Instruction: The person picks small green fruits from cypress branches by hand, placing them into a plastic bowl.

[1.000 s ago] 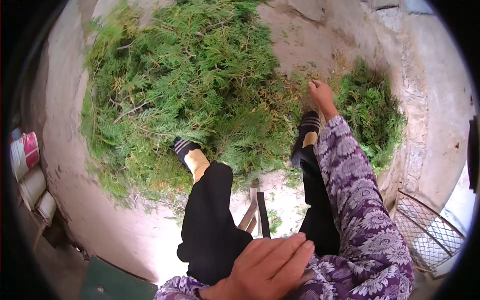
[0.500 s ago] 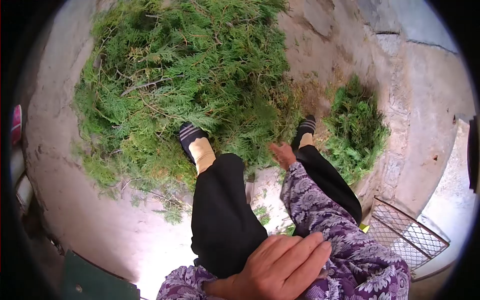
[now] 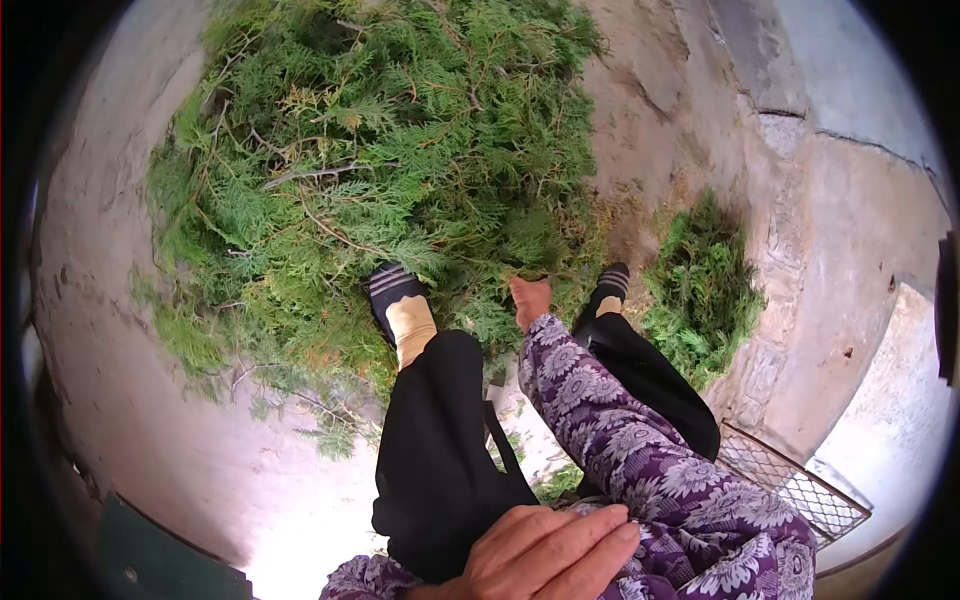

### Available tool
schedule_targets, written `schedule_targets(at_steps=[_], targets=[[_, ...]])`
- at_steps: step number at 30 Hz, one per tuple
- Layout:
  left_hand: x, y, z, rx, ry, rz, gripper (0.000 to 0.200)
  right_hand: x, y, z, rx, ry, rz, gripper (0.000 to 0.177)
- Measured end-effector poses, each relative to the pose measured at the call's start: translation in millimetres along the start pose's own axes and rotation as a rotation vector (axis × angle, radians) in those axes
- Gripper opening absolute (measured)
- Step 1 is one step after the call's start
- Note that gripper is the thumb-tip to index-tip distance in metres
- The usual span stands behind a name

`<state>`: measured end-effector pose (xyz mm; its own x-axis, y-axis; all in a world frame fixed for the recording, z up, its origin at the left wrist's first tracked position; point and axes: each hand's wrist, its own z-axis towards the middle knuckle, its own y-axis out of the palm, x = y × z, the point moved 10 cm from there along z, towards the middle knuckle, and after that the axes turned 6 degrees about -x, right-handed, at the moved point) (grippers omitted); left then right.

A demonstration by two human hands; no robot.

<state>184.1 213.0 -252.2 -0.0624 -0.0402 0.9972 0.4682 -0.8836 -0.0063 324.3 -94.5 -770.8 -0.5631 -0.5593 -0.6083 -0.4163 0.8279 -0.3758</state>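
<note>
A large pile of green evergreen branches [image 3: 400,170], cypress-like with flat feathery sprays, spreads over the ground ahead of me. My right hand [image 3: 530,302] reaches down between my feet to the near edge of that pile. Its fingers are curled at a thin evergreen sprig [image 3: 565,275], their tips partly lost in the foliage. Close to my lap, my left hand [image 3: 550,555] is bent with its fingers pressed together, back of the hand up. Whatever may be under its palm is hidden.
A smaller heap of evergreen sprigs [image 3: 705,290] lies right of my right foot. My dark slippers [image 3: 392,290] stand at the pile's edge. A metal mesh rack [image 3: 790,480] is at lower right, a dark green panel [image 3: 165,550] at lower left. Cracked concrete surrounds the pile.
My right hand has moved left, from beside my right foot to the pile's near edge, and its fingers have curled in. My left hand has dropped slightly lower in view.
</note>
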Motion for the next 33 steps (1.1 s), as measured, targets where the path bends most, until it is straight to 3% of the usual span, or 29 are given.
schedule_targets(at_steps=[1, 3, 9, 13, 14, 15, 17, 20, 21, 23, 25, 27, 29, 31, 33], targets=[[-2.2, -0.9, 0.3, -0.023, -0.022, -0.011, 0.018, -72.2, 33.5, -55.3, 0.008, 0.149, -0.018, 0.024], [-4.7, -2.5, -3.8, 0.031, 0.011, -0.024, 0.018, -53.7, 23.7, -32.3, 0.019, 0.127, -0.078, 0.027], [-4.0, -9.0, -8.8, 0.084, 0.045, -0.067, 0.018, -76.3, 43.7, -36.6, -0.212, 0.258, 0.238, 0.008], [-2.8, -7.2, -8.8, 0.072, 0.048, -0.061, 0.019, -100.9, 59.7, -55.0, -0.362, 0.345, 0.458, 0.014], [-2.8, -6.5, -8.5, 0.072, 0.049, -0.062, 0.019, -101.9, 41.6, -58.7, -0.163, 0.325, 0.482, 0.005], [-2.3, -5.8, -8.4, 0.077, 0.051, -0.067, 0.019, -99.9, 31.5, -57.1, -0.163, 0.324, 0.482, 0.005], [-1.4, -3.1, -8.0, 0.079, 0.051, -0.075, 0.019, -131.3, 19.7, -47.5, -0.453, -0.045, 0.087, 0.007], [-1.5, -1.3, -6.6, 0.090, 0.051, -0.087, 0.018, -156.1, -13.9, -63.2, -0.273, 0.028, 0.286, 0.004], [-1.1, -0.5, -6.1, 0.079, 0.056, -0.090, 0.019, -190.2, -12.4, -84.6, -0.325, -0.082, 0.312, 0.008], [-4.0, 4.2, -4.3, 0.060, 0.046, -0.102, 0.019, -206.3, -31.0, -92.1, -0.334, -0.043, 0.415, 0.020], [-0.2, 5.5, -6.9, 0.117, 0.127, -0.071, 0.018, -238.2, -49.5, -106.2, -0.344, -0.064, 0.352, 0.026], [-1.7, 5.6, -4.4, 0.082, 0.067, -0.112, 0.017, -282.8, -71.9, -120.3, -0.218, -0.164, 0.285, 0.029], [-13.4, 18.8, -6.2, -0.102, -0.052, -0.154, 0.026, -317.2, -91.6, -130.1, -0.022, -0.118, 0.139, 0.031], [-14.0, 19.9, -3.1, -0.119, -0.108, -0.183, 0.024, -362.0, -99.4, -120.3, -0.215, -0.376, 0.110, 0.035], [-19.6, 23.6, -3.8, -0.141, -0.205, -0.214, 0.020, -391.3, -105.9, -128.8, -0.219, -0.415, 0.095, 0.038]])
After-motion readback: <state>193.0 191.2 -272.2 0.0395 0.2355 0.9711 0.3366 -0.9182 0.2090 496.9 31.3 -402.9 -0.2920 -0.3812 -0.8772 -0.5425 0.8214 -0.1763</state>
